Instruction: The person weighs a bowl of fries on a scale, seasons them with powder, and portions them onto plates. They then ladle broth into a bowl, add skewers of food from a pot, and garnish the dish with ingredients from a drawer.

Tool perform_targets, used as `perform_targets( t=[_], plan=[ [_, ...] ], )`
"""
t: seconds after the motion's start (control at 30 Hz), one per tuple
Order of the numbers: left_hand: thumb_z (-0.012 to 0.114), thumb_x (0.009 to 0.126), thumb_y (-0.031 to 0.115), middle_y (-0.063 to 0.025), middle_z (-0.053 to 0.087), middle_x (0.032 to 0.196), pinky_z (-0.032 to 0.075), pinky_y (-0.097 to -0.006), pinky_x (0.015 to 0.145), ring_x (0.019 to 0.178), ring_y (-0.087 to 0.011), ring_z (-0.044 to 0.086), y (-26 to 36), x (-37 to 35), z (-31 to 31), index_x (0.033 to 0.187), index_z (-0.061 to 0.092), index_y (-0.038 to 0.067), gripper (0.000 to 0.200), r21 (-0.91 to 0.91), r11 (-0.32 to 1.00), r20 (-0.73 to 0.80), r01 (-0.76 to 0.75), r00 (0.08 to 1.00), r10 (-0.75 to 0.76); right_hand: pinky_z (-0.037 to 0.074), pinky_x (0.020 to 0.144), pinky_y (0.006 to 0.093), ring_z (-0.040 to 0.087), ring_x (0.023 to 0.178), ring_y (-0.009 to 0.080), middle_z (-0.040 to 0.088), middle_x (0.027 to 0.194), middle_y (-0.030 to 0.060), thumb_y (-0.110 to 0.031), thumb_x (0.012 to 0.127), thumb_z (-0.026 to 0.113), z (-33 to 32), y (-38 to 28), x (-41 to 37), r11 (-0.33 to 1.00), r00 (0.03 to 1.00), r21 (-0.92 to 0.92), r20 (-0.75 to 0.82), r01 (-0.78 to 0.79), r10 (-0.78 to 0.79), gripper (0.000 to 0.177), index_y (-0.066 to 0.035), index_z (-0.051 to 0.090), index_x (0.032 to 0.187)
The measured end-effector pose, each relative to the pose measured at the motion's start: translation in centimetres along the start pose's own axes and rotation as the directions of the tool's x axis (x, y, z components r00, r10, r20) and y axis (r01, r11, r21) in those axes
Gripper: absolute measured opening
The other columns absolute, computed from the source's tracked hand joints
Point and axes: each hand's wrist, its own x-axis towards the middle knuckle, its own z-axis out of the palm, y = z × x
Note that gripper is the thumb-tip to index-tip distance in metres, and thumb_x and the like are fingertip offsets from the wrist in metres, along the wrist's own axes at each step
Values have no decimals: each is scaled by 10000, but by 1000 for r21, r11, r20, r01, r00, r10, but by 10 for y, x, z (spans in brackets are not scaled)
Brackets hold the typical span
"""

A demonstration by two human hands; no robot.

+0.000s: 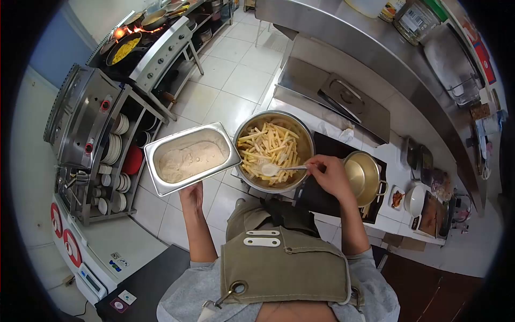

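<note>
My left hand (192,196) is closed on a rectangular steel pan (155,185) from below, holding it up beside the bowl. Pale powder (193,158) covers the pan's bottom. Cut fries (276,142) fill much of a round metal bowl (307,140) in front of me. Pinched in my right hand (330,174) is the handle of a spoon (294,168), which reaches over the bowl's right side. White powder shows at the spoon's head, right over the fries. The pan's right corner overlaps the bowl's rim in this view.
A gold-coloured pot (362,177) stands right of my right hand on a dark surface. At the far left, a pan of yellow food (124,49) sits on a stove (161,59) with flames. Stacked plates (112,149) fill a rack. A steel shelf (370,45) runs along the right.
</note>
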Motion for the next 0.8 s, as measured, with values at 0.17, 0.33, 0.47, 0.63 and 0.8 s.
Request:
perform_targets(
  t=[0.17, 0.33, 0.47, 0.63, 0.8],
  plan=[
    [716, 596, 63, -114, 390, 1289, 272, -390, 1071, 1206, -258, 386, -5, 5, 7, 1287, 313, 40, 801, -18, 1000, 26, 21, 999, -20, 404, 533, 223, 543, 553, 68, 619, 623, 24, -95, 801, 578, -19, 33, -8, 997, 992, -5, -100, -79, 78, 100, -27, 646, 830],
    [694, 584, 8, -103, 387, 1300, 293, -412, 1048, 1222, -271, 368, -19, 11, 12, 1308, 294, 53, 829, -76, 993, 98, 95, 991, -88, 425, 520, 251, 543, 520, 97, 617, 596, 46, -95, 786, 576, -24, 28, 19, 996, 941, -3, -326, -95, 89, 100, -31, 651, 804],
    [758, 582, 93, -89, 384, 1303, 250, -411, 1069, 1234, -264, 346, -25, 11, 20, 1307, 315, 75, 850, -34, 992, 162, 119, 980, -112, 420, 526, 238, 533, 536, 70, 621, 608, 40, -109, 786, 592, -31, 27, 34, 994, 944, 94, -319, -55, 82, 113, -14, 645, 814],
    [752, 576, 76, -100, 382, 1304, 285, -421, 1054, 1227, -275, 357, -39, 5, 24, 1309, 301, 68, 861, -44, 975, 173, 216, 963, -205, 432, 554, 234, 554, 582, 62, 634, 655, 47, -114, 786, 602, -37, -10, 32, 919, 976, 385, -217, 88, -3, 142, 3, 631, 859],
    [718, 558, 50, -110, 375, 1310, 285, -437, 1056, 1229, -296, 353, -61, -7, 41, 1308, 288, 51, 865, -111, 927, 227, 359, 917, -328, 444, 635, 240, 580, 660, 103, 643, 735, 54, -137, 801, 595, -13, -70, 24, 953, 977, 217, -47, 212, -207, 146, -32, 630, 896]
  ],
)
